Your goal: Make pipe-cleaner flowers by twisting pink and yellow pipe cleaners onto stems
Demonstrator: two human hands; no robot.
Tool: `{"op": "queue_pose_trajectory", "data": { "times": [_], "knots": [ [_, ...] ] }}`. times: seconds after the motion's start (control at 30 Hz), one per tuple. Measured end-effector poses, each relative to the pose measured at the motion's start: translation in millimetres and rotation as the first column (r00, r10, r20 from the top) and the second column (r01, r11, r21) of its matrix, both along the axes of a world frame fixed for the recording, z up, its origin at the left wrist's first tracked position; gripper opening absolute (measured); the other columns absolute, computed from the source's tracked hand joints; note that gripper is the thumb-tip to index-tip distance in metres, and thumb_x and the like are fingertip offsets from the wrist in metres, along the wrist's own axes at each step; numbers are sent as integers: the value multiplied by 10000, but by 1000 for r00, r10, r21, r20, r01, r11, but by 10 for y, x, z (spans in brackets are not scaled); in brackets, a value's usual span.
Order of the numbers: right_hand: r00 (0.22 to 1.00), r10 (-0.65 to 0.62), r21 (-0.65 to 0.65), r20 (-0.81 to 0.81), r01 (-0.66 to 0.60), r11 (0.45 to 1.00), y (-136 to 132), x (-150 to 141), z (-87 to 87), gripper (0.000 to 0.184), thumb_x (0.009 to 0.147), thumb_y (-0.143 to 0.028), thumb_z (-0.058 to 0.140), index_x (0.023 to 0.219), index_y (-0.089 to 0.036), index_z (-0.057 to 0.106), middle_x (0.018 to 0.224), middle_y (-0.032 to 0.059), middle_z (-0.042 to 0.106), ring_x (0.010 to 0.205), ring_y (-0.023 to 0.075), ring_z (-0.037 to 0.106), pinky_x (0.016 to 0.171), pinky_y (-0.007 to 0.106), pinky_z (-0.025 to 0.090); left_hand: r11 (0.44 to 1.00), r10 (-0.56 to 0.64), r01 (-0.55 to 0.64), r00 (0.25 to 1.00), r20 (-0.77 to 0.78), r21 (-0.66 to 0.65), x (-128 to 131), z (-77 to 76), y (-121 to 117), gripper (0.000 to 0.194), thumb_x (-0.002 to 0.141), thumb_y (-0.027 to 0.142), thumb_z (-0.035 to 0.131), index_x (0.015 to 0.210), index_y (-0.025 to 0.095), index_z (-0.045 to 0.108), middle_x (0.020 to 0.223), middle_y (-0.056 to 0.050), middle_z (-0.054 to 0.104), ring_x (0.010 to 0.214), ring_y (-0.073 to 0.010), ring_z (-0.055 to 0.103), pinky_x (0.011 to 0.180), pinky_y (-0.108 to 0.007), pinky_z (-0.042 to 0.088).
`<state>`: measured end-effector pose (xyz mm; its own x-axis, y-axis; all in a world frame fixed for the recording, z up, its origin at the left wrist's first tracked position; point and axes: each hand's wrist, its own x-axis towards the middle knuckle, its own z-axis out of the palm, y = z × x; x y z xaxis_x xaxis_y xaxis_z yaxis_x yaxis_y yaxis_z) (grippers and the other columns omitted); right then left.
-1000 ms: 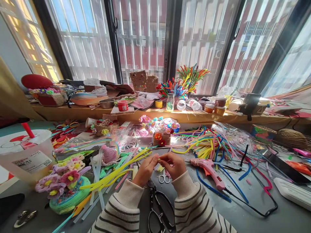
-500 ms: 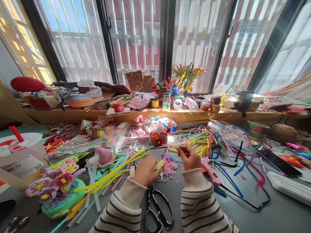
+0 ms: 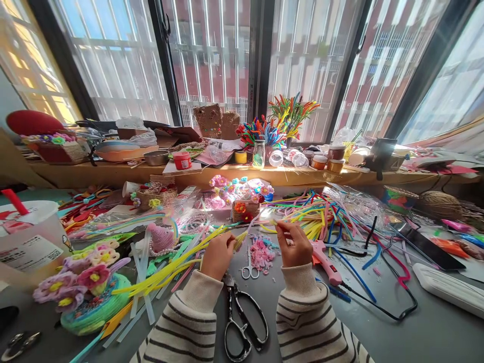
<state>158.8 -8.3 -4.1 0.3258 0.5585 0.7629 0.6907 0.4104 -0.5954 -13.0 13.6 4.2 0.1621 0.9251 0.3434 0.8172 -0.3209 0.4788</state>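
My left hand (image 3: pixel 218 254) is closed in a pinch on a pale yellow fuzzy pipe cleaner piece (image 3: pixel 240 240). From it a thin pale lilac strand (image 3: pixel 254 222) slants up and away. My right hand (image 3: pixel 294 244) sits across from it, thumb and finger pinched around a tiny pale bit too small to name. Between and below the hands lie small white-handled scissors (image 3: pixel 250 271) beside a heap of pink and blue fuzzy clippings (image 3: pixel 262 252). Larger black-handled scissors (image 3: pixel 260 327) rest on the table between my forearms.
Yellow pipe cleaners (image 3: pixel 162 277) and clear glue sticks (image 3: pixel 145 297) lie left. A pink glue gun (image 3: pixel 328 264) with a black cord lies right. A flower-decorated box (image 3: pixel 245 209) stands ahead. A lidded drink cup (image 3: pixel 30 242) is far left, a dark phone (image 3: pixel 427 244) right.
My left hand has moved slightly left and up with the yellow piece, uncovering the small scissors. My right hand stays near its place, its fingers turned a little. The view has shifted slightly.
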Motion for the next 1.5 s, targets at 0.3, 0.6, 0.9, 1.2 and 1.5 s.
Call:
{"op": "queue_pose_trajectory", "data": {
  "times": [0.3,0.6,0.9,1.2,1.5],
  "knots": [
    [930,261,-286,-260,-332,899,107,-101,-144,327,718,-397,457,839,-143,624,728,68,622,593,157,563,523,257,465,992,-120,130,884,452,10,29,66,-59,183,688,291,449,671,174,587,642,-15,618,605,-144,561,569,-239,429],
    [859,358,-369,-366,-488,791,117,-316,-115,306,661,-398,526,729,-119,630,546,22,576,461,124,505,455,232,418,939,-233,328,827,512,-102,82,70,-100,189,689,297,479,749,153,585,767,-51,617,715,-156,568,682,-280,440],
    [874,426,-328,234,-342,881,69,-356,-154,209,741,-294,491,717,-173,660,595,26,555,520,116,485,483,210,371,885,-213,441,667,713,-147,100,95,-78,201,650,283,548,759,132,625,829,-76,636,792,-185,562,729,-299,429],
    [897,424,-280,125,-378,882,66,-289,-111,122,660,-204,597,738,-154,676,601,36,590,541,131,531,503,215,417,898,-28,381,552,833,-222,66,115,-85,144,595,262,612,687,163,664,714,-15,648,766,-156,554,740,-242,409],
    [935,314,-208,162,-279,937,79,-232,-140,156,720,-242,520,693,-176,659,610,32,589,584,141,542,550,228,418,926,172,300,208,963,-230,40,87,-40,175,534,252,655,660,132,647,633,-10,638,608,-117,568,677,-243,458]
  ]
}}
